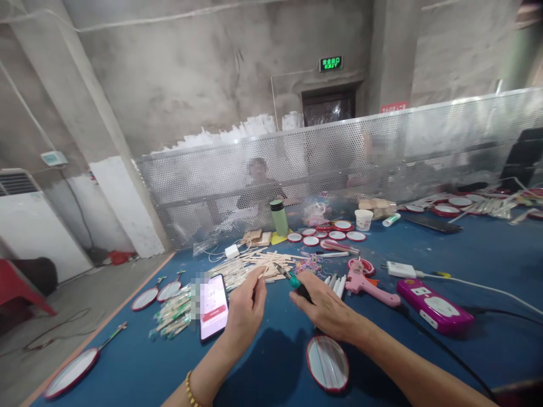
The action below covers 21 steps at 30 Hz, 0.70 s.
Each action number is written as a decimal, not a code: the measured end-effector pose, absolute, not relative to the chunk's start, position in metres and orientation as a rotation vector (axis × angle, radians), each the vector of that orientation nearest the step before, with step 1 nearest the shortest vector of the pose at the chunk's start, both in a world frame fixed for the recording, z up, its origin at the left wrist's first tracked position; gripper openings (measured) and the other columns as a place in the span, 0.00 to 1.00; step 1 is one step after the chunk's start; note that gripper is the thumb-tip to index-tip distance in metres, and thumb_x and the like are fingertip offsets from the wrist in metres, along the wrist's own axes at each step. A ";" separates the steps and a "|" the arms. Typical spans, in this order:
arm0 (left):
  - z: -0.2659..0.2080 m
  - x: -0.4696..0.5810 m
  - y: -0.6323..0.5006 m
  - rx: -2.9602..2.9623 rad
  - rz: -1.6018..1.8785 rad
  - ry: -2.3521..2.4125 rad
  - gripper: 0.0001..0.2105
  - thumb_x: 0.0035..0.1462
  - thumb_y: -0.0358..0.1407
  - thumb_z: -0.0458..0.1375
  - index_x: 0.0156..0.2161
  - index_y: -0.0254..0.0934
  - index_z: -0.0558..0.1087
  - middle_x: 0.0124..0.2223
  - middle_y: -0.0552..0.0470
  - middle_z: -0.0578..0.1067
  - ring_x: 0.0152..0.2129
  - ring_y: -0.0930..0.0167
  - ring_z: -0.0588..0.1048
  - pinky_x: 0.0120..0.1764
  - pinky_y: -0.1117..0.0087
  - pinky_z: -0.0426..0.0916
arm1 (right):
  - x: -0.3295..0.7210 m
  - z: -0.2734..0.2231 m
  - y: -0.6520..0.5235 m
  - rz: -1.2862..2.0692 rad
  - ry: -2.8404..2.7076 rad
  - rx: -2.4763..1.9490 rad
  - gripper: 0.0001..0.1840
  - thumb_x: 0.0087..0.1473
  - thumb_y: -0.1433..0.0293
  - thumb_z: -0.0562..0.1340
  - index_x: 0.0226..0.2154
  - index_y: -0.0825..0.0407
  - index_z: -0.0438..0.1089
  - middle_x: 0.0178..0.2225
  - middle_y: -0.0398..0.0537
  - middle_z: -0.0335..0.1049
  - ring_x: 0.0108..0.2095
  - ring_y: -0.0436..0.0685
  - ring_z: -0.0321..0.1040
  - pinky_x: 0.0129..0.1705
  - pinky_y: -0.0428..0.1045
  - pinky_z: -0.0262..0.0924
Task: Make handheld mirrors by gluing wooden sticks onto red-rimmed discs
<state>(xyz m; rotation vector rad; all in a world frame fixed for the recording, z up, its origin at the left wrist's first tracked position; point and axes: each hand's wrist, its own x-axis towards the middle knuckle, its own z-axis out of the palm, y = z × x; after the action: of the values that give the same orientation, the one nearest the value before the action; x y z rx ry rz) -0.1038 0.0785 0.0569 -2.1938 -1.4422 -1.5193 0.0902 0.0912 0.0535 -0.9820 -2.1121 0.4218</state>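
Observation:
My left hand (248, 302) is closed, thumb and fingers pinched at the edge of a heap of flat wooden sticks (241, 265). What lies in that pinch is too small to make out. Wrapped in my right hand (324, 305) is a pair of pliers (293, 281) with green and black handles, its metal jaws pointing toward my left fingertips. Below the right hand lies a small round red-rimmed fan (327, 364). A lit phone (213, 308) is beside my left hand. Small coloured bands (310, 264) lie in a tangle beyond the pliers.
A pink glue gun (369, 285), a white charger (401, 269) and a purple box (441, 305) lie right. Round fans (72, 373) lie left, near wrapped sticks (173, 311). Behind stand a green bottle (278, 219) and paper cup (363, 220), before a perforated partition (203, 192); a person sits beyond.

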 end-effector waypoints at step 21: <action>0.053 -0.105 0.080 -2.228 -1.377 -1.329 0.14 0.64 0.34 0.48 0.48 0.34 0.72 0.44 0.43 0.80 0.39 0.67 0.79 0.41 0.69 0.73 | 0.091 0.060 0.089 0.566 -2.089 -0.997 0.09 0.58 0.68 0.56 0.27 0.50 0.57 0.30 0.43 0.62 0.32 0.53 0.60 0.36 0.49 0.58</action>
<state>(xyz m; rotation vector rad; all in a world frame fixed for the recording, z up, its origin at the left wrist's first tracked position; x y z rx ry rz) -0.1047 0.0802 0.0527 -2.2276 -1.3289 -1.3766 0.0909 0.0890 0.0600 -0.9971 -2.0890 0.5662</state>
